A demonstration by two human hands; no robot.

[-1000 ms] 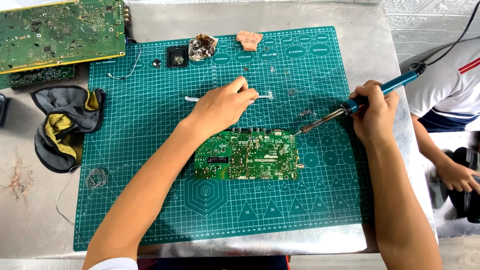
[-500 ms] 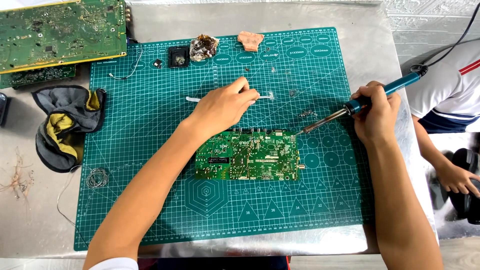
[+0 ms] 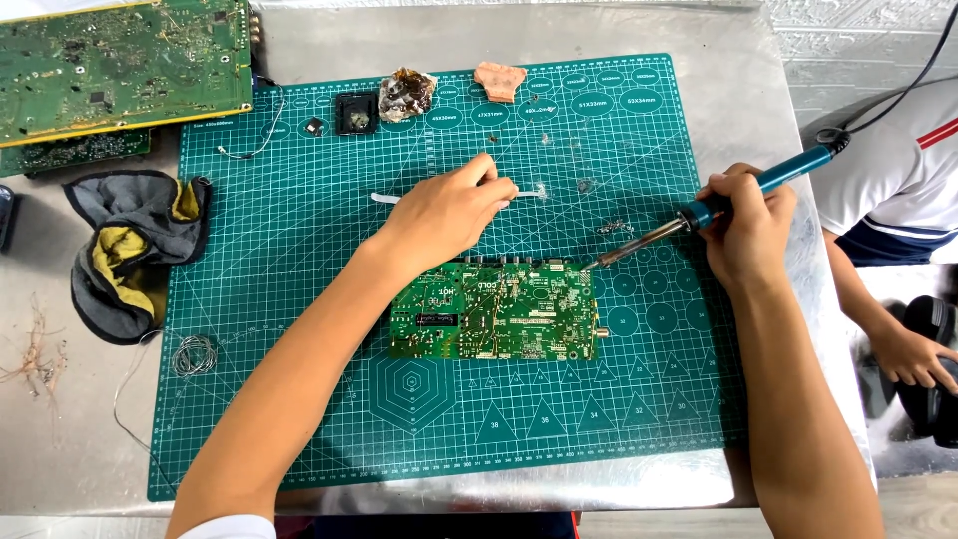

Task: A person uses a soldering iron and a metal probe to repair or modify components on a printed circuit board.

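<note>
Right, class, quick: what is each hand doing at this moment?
Left hand: closed around a thin white strip, above the small circuit board.
Right hand: closed on the blue-handled soldering iron, tip at the board's upper right corner.

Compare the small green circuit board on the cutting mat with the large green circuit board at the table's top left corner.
The small green circuit board lies alone on the teal cutting mat; the large green circuit board is far bigger, lies off the mat, and rests on another board. Both are green, flat and populated.
</note>
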